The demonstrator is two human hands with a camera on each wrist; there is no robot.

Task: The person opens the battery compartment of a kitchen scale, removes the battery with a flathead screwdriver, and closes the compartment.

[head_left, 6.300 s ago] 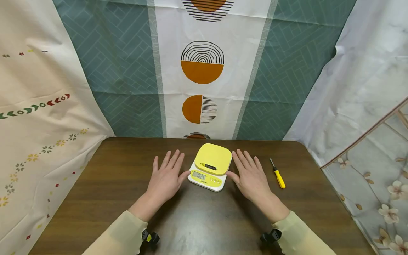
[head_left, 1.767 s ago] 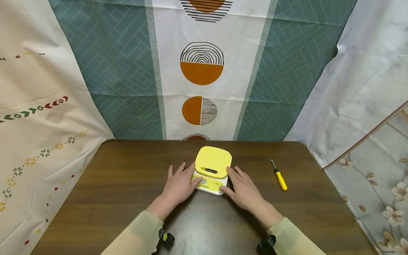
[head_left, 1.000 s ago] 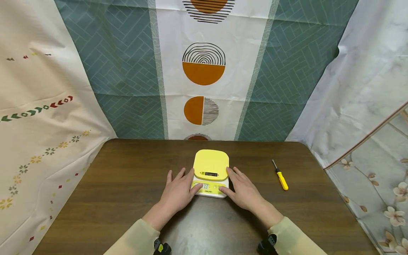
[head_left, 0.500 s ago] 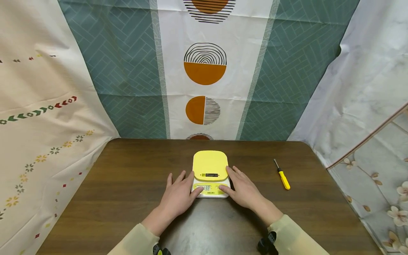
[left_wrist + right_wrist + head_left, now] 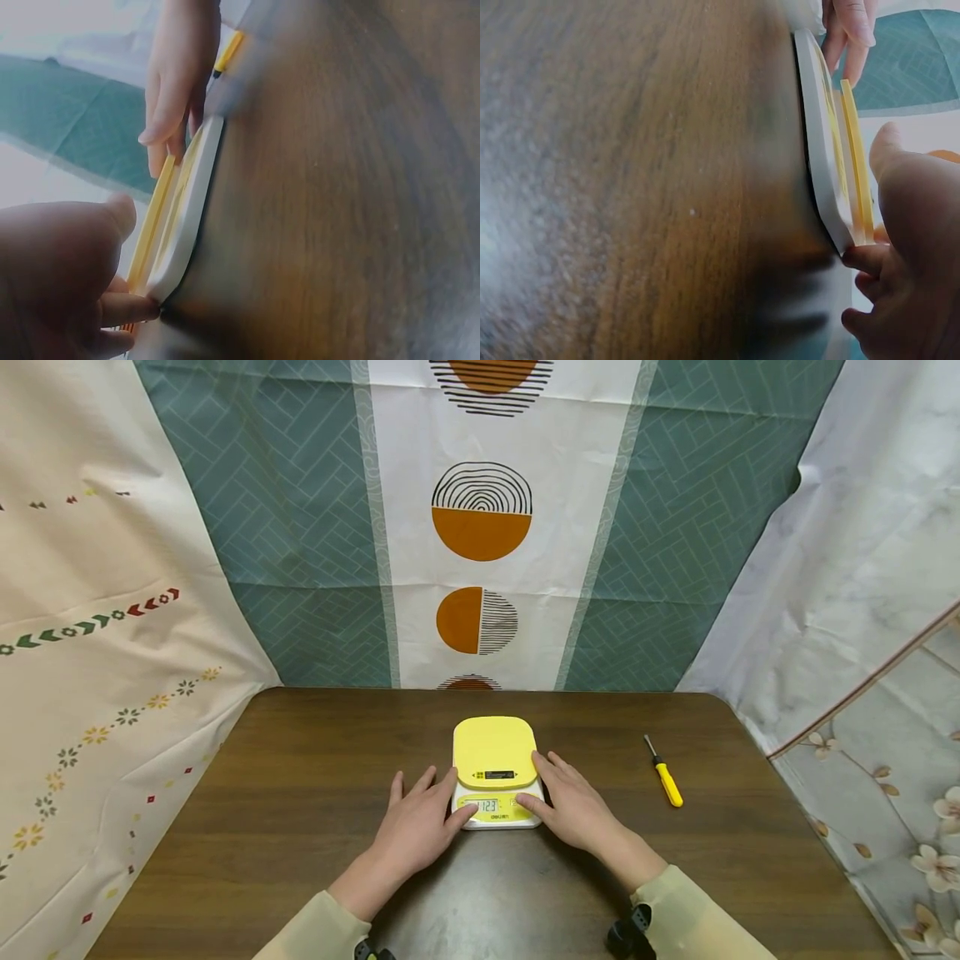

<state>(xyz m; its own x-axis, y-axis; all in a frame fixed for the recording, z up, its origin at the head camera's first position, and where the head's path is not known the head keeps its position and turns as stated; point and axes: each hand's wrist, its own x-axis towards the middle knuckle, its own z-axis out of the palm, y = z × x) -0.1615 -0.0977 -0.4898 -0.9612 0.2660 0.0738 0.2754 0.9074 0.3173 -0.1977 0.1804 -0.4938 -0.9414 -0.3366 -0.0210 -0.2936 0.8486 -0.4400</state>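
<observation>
A kitchen scale (image 5: 495,753) with a yellow platform and white base lies flat on the wooden table (image 5: 300,752), its display and buttons facing me. At its left side, my left hand (image 5: 416,818) has its fingers extended, the index fingertip touching the edge and the thumb over the front panel's left part. On the opposite side my right hand (image 5: 573,810) mirrors this, thumb over the right part of the panel. Seen from the left wrist, the white base (image 5: 191,217) sits low on the table between both hands. In the right wrist view, fingertips touch the scale's side (image 5: 829,172).
A screwdriver (image 5: 666,779) with a yellow handle lies on the table to the right of the scale. A patterned cloth (image 5: 480,535) hangs behind the far table edge, and other cloths hang at the left and right sides.
Both hands have come in to the scale's sides. The scale has turned from slanted to nearly square with the table and moved slightly toward me. Its display digits differ.
</observation>
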